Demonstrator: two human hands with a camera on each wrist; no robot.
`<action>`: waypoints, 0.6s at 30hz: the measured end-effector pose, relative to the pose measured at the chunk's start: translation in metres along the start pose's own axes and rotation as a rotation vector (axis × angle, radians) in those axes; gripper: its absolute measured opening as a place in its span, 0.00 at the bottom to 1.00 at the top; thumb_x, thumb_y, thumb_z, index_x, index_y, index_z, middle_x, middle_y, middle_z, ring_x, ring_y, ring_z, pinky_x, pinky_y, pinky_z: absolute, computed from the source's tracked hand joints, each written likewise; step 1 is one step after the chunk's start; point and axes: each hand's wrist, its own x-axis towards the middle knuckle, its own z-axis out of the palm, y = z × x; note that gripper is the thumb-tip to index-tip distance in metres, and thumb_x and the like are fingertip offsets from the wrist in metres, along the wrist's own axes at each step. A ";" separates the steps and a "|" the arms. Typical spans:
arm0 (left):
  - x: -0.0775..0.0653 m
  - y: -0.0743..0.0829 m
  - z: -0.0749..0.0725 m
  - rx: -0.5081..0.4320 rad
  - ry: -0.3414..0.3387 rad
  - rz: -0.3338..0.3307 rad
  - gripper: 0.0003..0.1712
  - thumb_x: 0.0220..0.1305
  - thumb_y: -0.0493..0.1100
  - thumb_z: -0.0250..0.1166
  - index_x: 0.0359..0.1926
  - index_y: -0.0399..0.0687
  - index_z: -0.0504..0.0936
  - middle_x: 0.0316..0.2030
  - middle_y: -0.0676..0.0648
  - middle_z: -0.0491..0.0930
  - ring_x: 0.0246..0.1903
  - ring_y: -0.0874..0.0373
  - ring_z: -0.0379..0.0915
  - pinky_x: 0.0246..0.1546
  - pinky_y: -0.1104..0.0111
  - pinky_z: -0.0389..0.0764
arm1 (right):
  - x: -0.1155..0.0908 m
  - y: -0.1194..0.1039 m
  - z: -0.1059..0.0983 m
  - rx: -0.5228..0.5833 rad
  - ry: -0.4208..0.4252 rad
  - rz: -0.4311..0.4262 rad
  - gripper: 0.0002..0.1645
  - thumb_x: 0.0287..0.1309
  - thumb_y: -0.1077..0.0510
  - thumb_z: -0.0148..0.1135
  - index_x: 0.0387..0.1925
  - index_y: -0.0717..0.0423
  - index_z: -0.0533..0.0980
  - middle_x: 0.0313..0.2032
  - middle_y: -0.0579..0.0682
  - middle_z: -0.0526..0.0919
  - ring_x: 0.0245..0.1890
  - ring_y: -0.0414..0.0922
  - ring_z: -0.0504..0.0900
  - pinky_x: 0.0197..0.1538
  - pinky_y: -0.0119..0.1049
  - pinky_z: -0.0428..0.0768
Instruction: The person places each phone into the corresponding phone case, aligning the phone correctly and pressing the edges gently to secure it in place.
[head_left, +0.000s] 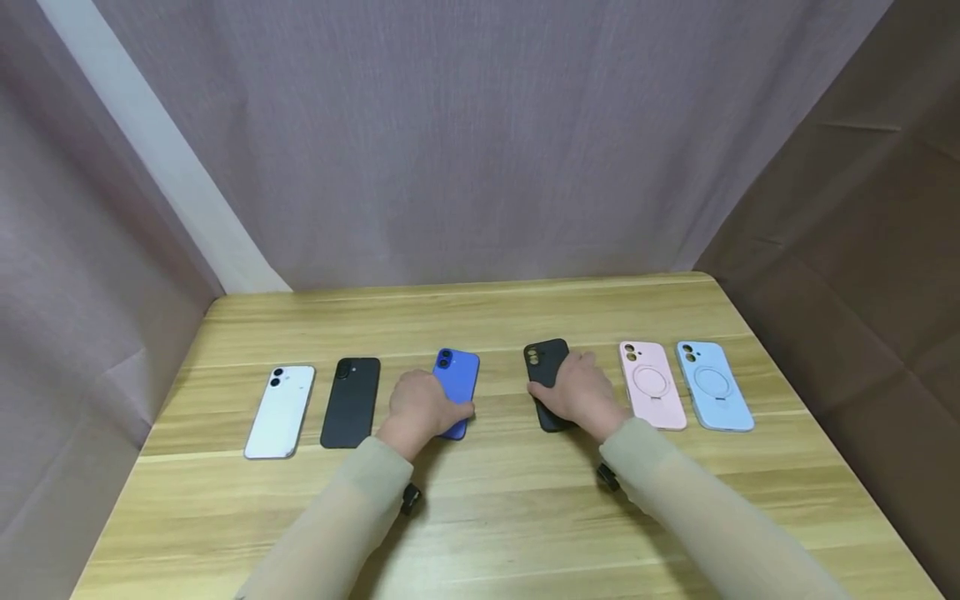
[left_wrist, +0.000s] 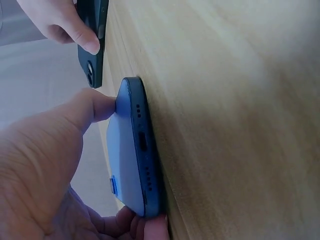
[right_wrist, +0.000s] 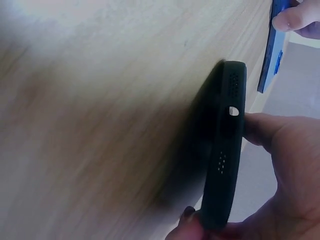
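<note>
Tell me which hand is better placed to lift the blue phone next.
Likely the left hand: it holds the blue phone by opposite long edges, while the right hand is farther off and grips the black case.

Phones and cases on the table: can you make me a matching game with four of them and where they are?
1. White phone
2. Blue phone
3. Black case
4. Pink case

A. Held by the right hand
B. Farthest left in the head view
C. Beside the light blue case
D. Held by the left hand

Pairs: 1-B, 2-D, 3-A, 4-C
</note>
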 end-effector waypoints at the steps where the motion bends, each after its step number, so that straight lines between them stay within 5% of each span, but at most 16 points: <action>1: 0.000 0.000 0.000 -0.016 0.004 -0.005 0.48 0.44 0.74 0.65 0.42 0.30 0.76 0.31 0.42 0.73 0.29 0.53 0.69 0.22 0.65 0.75 | 0.000 0.000 0.000 0.010 0.001 -0.001 0.59 0.55 0.30 0.60 0.57 0.83 0.58 0.48 0.76 0.68 0.37 0.61 0.77 0.36 0.51 0.80; 10: -0.006 0.000 0.004 -0.130 0.011 -0.019 0.62 0.46 0.72 0.68 0.62 0.24 0.58 0.20 0.42 0.73 0.19 0.53 0.72 0.18 0.63 0.74 | 0.002 0.005 0.001 0.062 0.033 -0.025 0.48 0.63 0.38 0.57 0.58 0.79 0.57 0.43 0.74 0.75 0.39 0.62 0.79 0.38 0.53 0.79; 14: -0.009 -0.006 0.001 -0.229 0.000 -0.008 0.56 0.59 0.70 0.59 0.63 0.22 0.59 0.23 0.40 0.75 0.21 0.52 0.72 0.20 0.63 0.74 | 0.005 0.008 0.000 0.093 0.023 -0.020 0.44 0.66 0.43 0.54 0.61 0.80 0.55 0.45 0.75 0.75 0.39 0.60 0.80 0.38 0.51 0.79; 18: -0.009 -0.015 -0.001 -0.382 -0.035 0.006 0.39 0.70 0.60 0.53 0.57 0.24 0.67 0.29 0.39 0.77 0.25 0.51 0.73 0.24 0.62 0.76 | 0.008 0.013 -0.003 0.152 0.003 -0.028 0.41 0.68 0.48 0.51 0.62 0.81 0.54 0.45 0.77 0.75 0.38 0.59 0.80 0.37 0.50 0.80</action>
